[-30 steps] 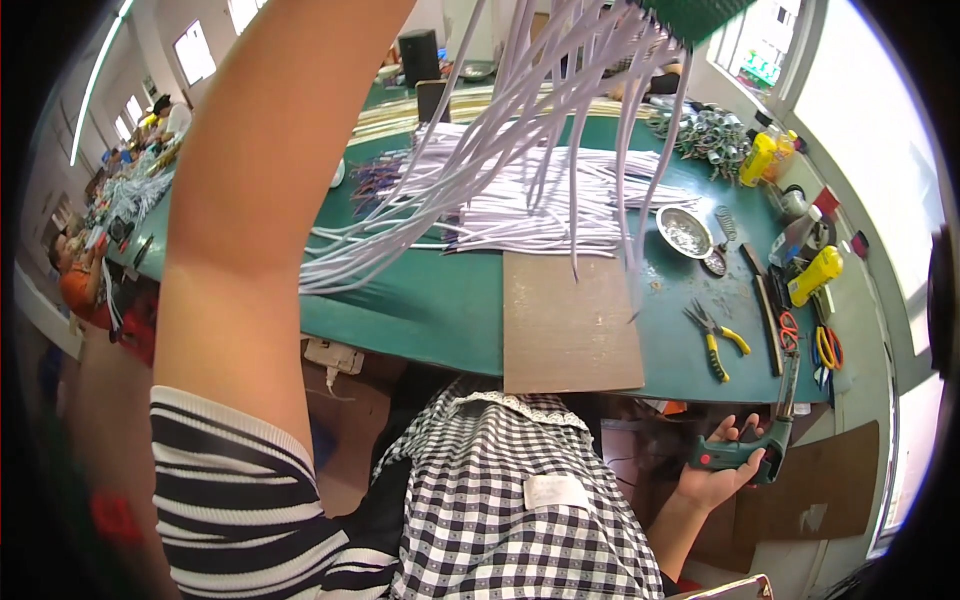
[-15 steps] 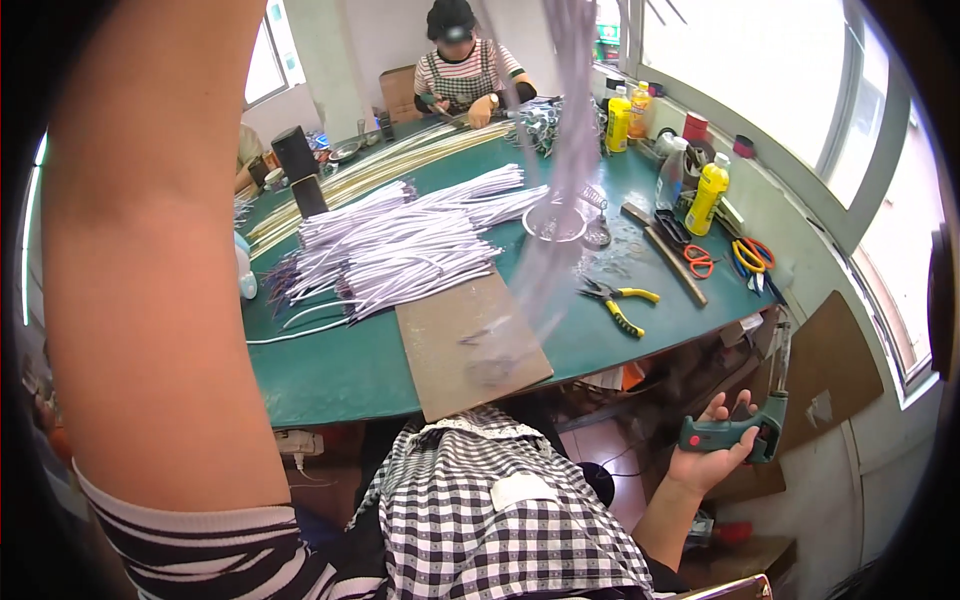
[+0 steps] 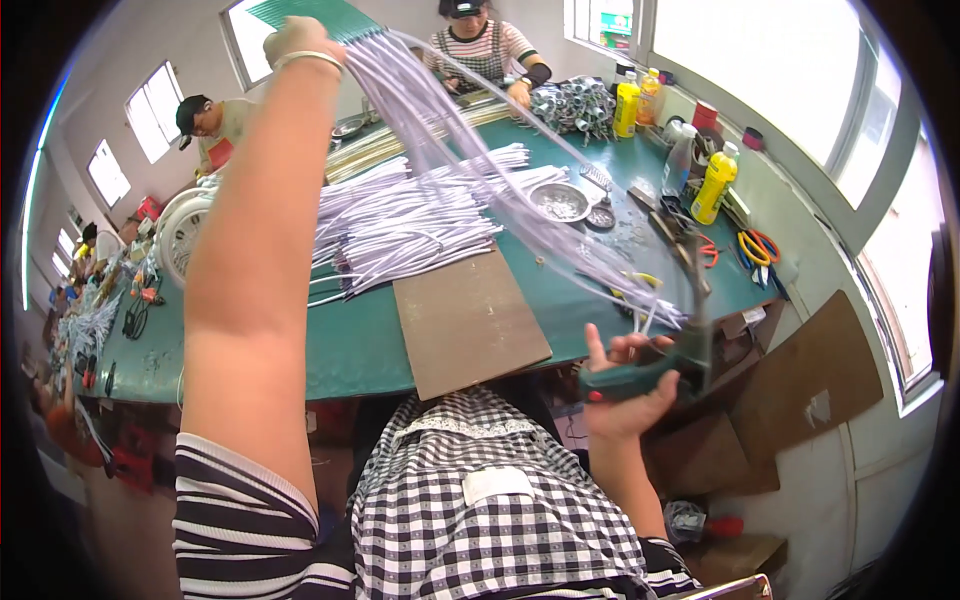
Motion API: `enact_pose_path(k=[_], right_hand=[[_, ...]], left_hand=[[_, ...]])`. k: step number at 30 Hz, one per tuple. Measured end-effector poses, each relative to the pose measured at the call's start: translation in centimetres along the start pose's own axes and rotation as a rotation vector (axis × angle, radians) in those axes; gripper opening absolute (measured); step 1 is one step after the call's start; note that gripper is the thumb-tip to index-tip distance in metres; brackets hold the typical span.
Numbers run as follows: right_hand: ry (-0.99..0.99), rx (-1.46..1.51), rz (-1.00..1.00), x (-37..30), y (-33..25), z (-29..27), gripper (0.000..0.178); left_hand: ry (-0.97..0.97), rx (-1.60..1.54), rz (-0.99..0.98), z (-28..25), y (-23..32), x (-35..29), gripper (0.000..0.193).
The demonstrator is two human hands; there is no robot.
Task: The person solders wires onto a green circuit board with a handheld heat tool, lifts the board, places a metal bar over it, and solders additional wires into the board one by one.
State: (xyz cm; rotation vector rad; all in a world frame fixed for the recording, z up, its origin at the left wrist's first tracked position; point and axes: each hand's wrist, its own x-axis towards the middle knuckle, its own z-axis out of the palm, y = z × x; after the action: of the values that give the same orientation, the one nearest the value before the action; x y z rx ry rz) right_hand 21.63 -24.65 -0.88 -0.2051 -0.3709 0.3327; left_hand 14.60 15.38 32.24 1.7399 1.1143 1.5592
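Observation:
My left hand [image 3: 300,42], raised at the upper left, is closed round one edge of a green ribbed strip [image 3: 318,14]. From that strip a row of white cables [image 3: 425,110] hangs and sweeps down to the right, blurred. Their loose ends come down close to my right hand [image 3: 628,400]. That hand is wrapped round a green gun-shaped hand tool [image 3: 690,368] with a red button at its butt; its front part is smeared by motion. Below the hanging cables lies a thick pile of white cables [image 3: 420,240] on the green table [image 3: 350,345].
A brown board [image 3: 470,320] lies at the table's front edge. Right of the pile are a metal bowl [image 3: 560,203], yellow-handled pliers [image 3: 640,285], scissors [image 3: 755,247] and a yellow bottle [image 3: 714,185]. One person [image 3: 480,45] works across the table, another [image 3: 215,125] at the left.
My left hand has come into view with the strip, and the cables have swung out to the right. My right hand has moved left and up with the green tool, toward the cable ends.

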Motion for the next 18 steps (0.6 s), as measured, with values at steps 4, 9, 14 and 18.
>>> enact_pose_path(k=[4, 9, 14, 18], right_hand=[[0.089, 0.075, 0.159, 1.5, 4.0, 2.1, 0.040], [0.250, 0.074, 0.106, 4.1, 2.4, 3.1, 0.036], [0.100, 0.184, -0.028, 5.4, 0.2, 5.0, 0.028], [-0.122, 0.289, 0.049, 3.8, 2.6, 10.3, 0.033]], left_hand=[[0.364, -0.618, 0.014, 0.7, 0.5, -5.9, 0.027], [0.207, -0.662, -0.038, -1.2, 2.3, -5.7, 0.020], [0.072, -1.078, 0.101, 1.0, 6.3, -6.9, 0.022], [0.153, -0.924, 0.188, 4.0, 9.3, -6.1, 0.023]])
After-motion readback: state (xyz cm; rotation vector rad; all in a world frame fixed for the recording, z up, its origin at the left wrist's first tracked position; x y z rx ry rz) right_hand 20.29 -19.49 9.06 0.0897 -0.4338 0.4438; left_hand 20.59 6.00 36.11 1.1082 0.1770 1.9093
